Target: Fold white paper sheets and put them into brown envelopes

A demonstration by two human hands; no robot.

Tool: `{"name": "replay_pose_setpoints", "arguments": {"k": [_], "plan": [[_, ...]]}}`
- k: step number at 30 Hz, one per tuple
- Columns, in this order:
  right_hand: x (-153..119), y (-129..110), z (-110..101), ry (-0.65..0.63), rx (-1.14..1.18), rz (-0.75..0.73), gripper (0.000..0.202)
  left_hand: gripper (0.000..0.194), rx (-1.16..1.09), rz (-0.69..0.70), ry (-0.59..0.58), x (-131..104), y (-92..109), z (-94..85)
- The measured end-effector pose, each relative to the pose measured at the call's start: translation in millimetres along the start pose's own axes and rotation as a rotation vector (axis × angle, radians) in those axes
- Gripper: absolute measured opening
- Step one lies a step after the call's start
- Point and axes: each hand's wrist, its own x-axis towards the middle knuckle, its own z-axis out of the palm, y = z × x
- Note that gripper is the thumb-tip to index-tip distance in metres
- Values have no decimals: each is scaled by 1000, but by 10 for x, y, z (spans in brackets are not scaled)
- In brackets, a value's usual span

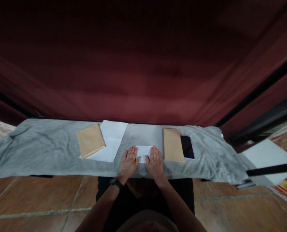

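A small folded white paper (143, 151) lies on the grey cloth in front of me. My left hand (129, 161) rests flat on its left edge with the fingers stretched out, and a dark watch is on that wrist. On the paper's right edge lies my right hand (155, 161), also flat, fingers extended. Both thumbs point inward over the paper. To the left are larger white sheets (113, 137), partly under a brown envelope (90, 140). Right of my hands sits another brown envelope (173, 145), touching a dark phone (187, 147).
The long grey cloth (53, 145) covers a narrow surface against a dark red panel (138, 106). At the far right stand a white board (269, 158) and a black bar (273, 169). Brown floor tiles (44, 193) show below.
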Motion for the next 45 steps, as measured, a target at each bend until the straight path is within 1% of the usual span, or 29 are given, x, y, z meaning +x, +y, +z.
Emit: {"name": "replay_pose_setpoints", "arguments": {"k": [6, 12, 19, 22, 25, 27, 29, 31, 34, 36, 39, 45], "plan": [[-47, -16, -50, 15, 2, -1, 64, 59, -30, -12, 10, 2, 2, 3], [-211, 29, -160, 73, 59, -63, 67, 60, -29, -15, 18, 2, 13, 1], [-433, 40, -291, 47, 37, -90, 65, 59, -23, -19, 17, 11, 18, 4], [-526, 69, -344, 37, 49, -123, 64, 59, -24, -22, 17, 10, 15, 6], [-592, 100, -399, 22, 52, -153, 64, 58, -18, -52, 8, 15, 34, 27], [-614, 111, -427, 12, 50, -157, 62, 57, -19, -76, 7, 33, 88, 42], [-620, 115, -442, 6, 52, -158, 60, 56, -42, -53, 11, 71, 189, 51], [-619, 118, -441, 2, 54, -163, 59, 54, -90, 47, 2, 129, 330, 56], [-621, 126, -414, -5, 48, -164, 57, 52, -171, 223, -52, 239, 550, 68], [-625, 131, -390, -6, 40, -163, 54, 51, -196, 260, -84, 314, 657, 86], [-629, 126, -372, -5, 25, -162, 51, 52, -187, 240, -98, 408, 725, 121], [-618, 100, -404, -22, 12, -143, 50, 53, -171, 228, -91, 522, 724, 180]]}}
